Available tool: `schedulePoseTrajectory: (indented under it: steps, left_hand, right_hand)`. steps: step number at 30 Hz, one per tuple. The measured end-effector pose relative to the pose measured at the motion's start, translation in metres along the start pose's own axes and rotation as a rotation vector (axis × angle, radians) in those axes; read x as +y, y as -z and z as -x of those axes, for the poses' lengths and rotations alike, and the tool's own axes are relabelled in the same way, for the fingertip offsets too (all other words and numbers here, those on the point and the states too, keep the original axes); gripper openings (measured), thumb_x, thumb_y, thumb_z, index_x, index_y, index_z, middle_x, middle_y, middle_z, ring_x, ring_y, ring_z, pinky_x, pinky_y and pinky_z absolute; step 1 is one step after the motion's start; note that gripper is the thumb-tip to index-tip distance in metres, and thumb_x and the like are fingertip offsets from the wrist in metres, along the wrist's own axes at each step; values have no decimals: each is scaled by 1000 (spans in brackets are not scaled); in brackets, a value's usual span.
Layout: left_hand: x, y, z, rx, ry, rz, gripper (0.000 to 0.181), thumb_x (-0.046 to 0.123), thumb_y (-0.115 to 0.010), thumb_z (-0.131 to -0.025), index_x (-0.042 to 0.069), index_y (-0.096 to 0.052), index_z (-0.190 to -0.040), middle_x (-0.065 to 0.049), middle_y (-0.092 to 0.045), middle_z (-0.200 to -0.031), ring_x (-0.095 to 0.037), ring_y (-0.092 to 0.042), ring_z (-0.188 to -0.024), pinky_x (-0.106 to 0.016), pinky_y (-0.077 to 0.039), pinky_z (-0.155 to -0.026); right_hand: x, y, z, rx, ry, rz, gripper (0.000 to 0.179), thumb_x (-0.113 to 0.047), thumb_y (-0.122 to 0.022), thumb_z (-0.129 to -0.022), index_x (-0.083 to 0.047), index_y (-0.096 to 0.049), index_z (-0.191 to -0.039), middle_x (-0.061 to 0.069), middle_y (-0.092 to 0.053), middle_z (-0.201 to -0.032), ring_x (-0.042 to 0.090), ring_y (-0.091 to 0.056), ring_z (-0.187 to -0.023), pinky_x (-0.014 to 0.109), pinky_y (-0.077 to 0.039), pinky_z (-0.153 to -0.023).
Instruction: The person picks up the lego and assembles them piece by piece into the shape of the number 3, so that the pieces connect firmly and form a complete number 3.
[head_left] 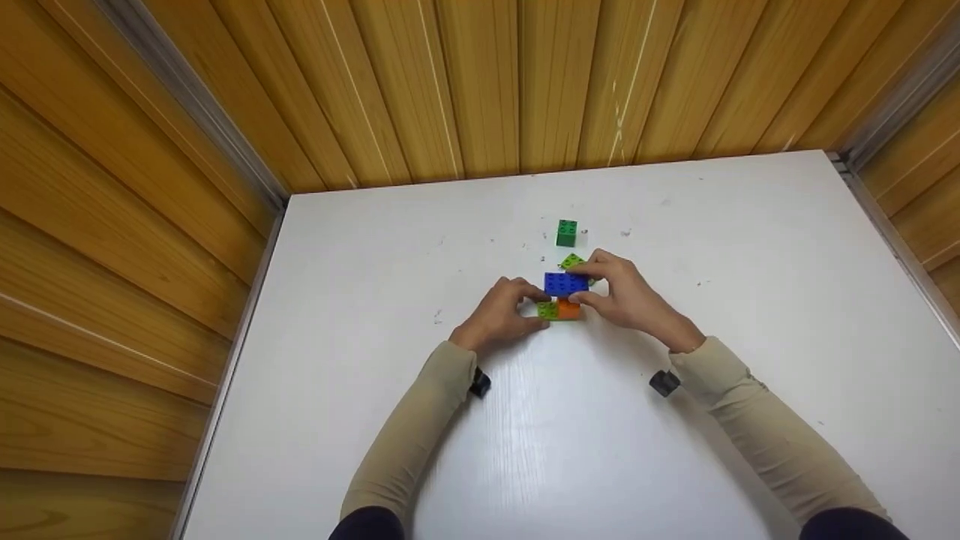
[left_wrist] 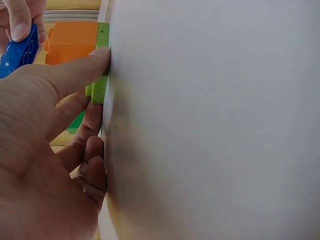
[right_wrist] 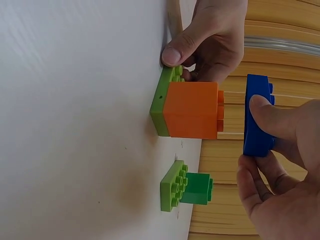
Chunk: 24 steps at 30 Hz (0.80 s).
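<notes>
My left hand (head_left: 501,313) pinches the end of a flat light green brick (right_wrist: 161,97) lying on the table. An orange brick (right_wrist: 192,110) is stacked on the other end of that flat brick, its studs facing up. Between thumb and fingers my right hand (head_left: 621,294) holds a blue brick (right_wrist: 256,116) with two rows of studs. The blue brick hangs above the orange one, with a gap between them in the right wrist view. In the left wrist view, the left thumb (left_wrist: 82,70) lies along the flat brick's side.
Just beyond the hands lies a second flat light green brick (right_wrist: 174,187), partly hidden by the right hand in the head view. A dark green brick (head_left: 567,233) stands farther back on the white table (head_left: 360,300). Wood-patterned walls (head_left: 480,90) border the table's back and sides.
</notes>
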<state>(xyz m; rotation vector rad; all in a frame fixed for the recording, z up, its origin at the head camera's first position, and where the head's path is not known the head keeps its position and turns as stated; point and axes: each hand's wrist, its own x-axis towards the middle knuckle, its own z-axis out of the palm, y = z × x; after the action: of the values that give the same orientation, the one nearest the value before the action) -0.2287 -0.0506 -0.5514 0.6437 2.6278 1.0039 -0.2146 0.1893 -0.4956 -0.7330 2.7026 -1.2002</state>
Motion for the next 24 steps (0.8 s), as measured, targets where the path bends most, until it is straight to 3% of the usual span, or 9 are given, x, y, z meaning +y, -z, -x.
schedulePoseTrajectory:
  steps: [9, 19, 24]
  left_hand:
    - [0, 0, 1, 2, 29, 5, 39, 33, -84, -82, 18, -75, -117, 10, -64, -107, -13, -51, -103, -31, -47, -93]
    - [0, -1, 0, 7, 26, -1, 40, 34, -83, -83, 18, -74, -119, 10, -64, -107, -13, -50, -102, -31, -47, -92]
    - [0, 0, 1, 6, 18, -11, 40, 34, -83, -83, 17, -74, -119, 8, -64, -108, -14, -50, -102, -31, -46, -91]
  right_hand:
    - [0, -5, 0, -35, -21, 16, 38, -18, -75, -91, -11, -69, -128, 4, -56, -101, 22, -50, -89, 35, -40, -75]
    - [1, -10, 0, -66, -16, 5, 36, -12, -74, -92, -9, -69, -127, 7, -58, -105, 32, -54, -94, 42, -44, -81]
    - [2, -11, 1, -67, -7, 11, 37, -11, -74, -91, -7, -68, -128, 7, -58, -106, 29, -53, -93, 39, -43, -80]
